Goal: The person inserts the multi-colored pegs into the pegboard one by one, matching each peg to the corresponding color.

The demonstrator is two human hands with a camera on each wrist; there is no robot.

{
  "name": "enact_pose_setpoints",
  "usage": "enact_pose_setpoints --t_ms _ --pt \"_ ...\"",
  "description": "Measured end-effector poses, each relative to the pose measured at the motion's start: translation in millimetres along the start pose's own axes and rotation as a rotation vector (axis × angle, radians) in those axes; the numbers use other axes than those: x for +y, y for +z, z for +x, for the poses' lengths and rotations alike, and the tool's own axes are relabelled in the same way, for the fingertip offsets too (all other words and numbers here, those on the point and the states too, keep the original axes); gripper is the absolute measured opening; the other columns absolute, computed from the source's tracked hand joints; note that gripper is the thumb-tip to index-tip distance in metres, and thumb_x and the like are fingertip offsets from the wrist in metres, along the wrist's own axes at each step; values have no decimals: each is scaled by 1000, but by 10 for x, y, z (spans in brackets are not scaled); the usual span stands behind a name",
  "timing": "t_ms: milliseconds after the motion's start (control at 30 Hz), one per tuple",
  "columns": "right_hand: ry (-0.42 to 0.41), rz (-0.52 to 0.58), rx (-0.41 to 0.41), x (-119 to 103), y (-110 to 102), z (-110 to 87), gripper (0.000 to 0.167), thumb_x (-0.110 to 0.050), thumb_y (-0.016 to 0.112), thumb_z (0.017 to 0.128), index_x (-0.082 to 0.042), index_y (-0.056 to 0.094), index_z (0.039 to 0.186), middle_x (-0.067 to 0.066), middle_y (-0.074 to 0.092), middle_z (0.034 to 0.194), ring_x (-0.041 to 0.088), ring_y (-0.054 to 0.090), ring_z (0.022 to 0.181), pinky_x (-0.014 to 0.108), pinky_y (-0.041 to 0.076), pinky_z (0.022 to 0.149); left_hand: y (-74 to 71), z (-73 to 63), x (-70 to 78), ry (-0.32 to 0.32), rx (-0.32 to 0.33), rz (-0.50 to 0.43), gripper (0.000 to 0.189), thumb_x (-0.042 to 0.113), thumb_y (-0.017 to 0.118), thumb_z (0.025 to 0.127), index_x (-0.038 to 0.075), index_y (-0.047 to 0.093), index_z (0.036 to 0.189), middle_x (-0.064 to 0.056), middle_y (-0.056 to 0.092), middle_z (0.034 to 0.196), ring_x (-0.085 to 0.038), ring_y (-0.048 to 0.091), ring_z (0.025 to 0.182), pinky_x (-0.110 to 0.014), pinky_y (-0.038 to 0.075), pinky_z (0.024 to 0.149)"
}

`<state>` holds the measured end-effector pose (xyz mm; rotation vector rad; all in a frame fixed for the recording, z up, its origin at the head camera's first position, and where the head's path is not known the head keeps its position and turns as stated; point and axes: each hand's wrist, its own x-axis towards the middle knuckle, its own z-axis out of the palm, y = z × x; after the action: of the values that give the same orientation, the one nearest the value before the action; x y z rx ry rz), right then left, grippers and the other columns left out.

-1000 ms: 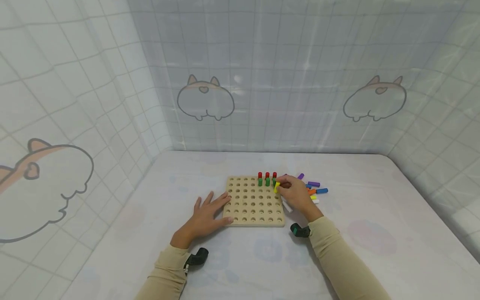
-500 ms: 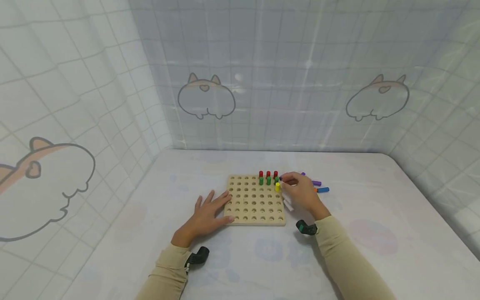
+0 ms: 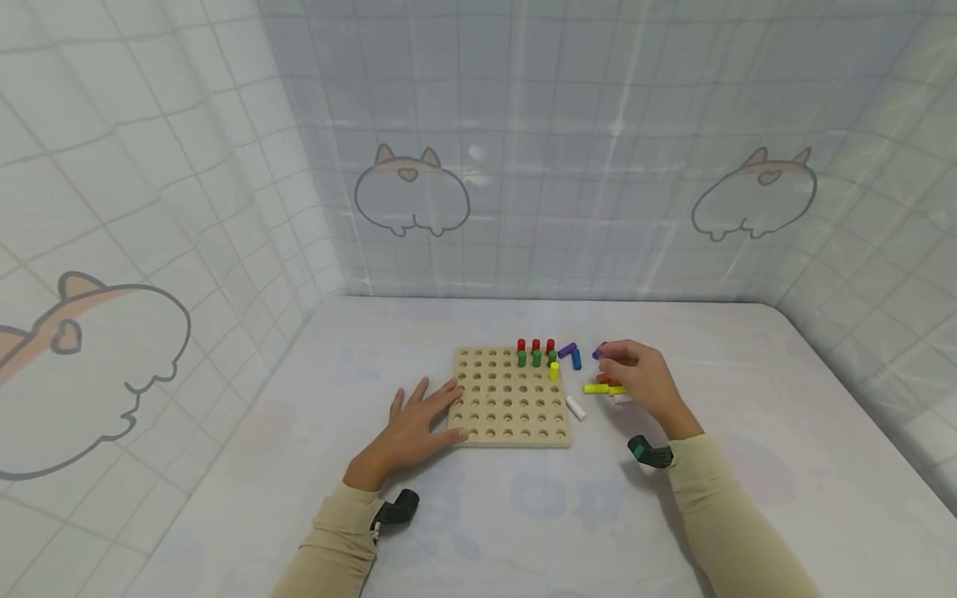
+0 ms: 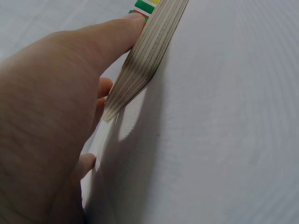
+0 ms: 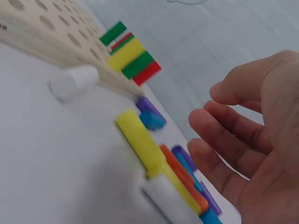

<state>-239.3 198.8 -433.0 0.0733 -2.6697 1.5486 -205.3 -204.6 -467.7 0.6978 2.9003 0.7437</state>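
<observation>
A pale wooden pegboard (image 3: 499, 411) with rows of round holes lies on the table. At its back right stand red pegs (image 3: 536, 345), green pegs (image 3: 537, 359) and one yellow peg (image 3: 554, 371). My left hand (image 3: 407, 433) rests on the board's left side, fingers spread; in the left wrist view its thumb touches the layered board edge (image 4: 145, 56). My right hand (image 3: 649, 384) hovers over loose pegs right of the board. In the right wrist view its fingers are loosely bent, with nothing between thumb and fingertips.
Loose pegs lie to the board's right: yellow (image 5: 140, 140), orange (image 5: 182, 175), white (image 3: 576, 408), blue (image 3: 576, 360) and purple (image 3: 567, 350). Some are partly hidden by the right hand. A tiled-pattern curtain (image 3: 561, 224) rises behind the table.
A second ago my right hand pinched the yellow peg at the board. The peg now stands there, released, and the hand has moved right over the loose pegs. The left hand stays put.
</observation>
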Motion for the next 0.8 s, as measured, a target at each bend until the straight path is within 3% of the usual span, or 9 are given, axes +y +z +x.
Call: enact_pose_setpoints --t_ms 367,800 --pt "24 -109 9 178 -235 -102 32 -27 63 100 -9 65 126 10 65 122 30 59 113 49 52 94 -33 10 29 10 6 7 80 66 57 91 23 41 156 7 27 163 -41 8 151 -70 -6 112" --pt "89 -190 3 287 -341 -242 30 -30 64 100 -9 67 121 14 62 127 35 52 118 51 49 98 -12 9 17 -2 2 1 81 67 57 91 23 40 156 7 26 163 -41 8 151 -70 -6 112"
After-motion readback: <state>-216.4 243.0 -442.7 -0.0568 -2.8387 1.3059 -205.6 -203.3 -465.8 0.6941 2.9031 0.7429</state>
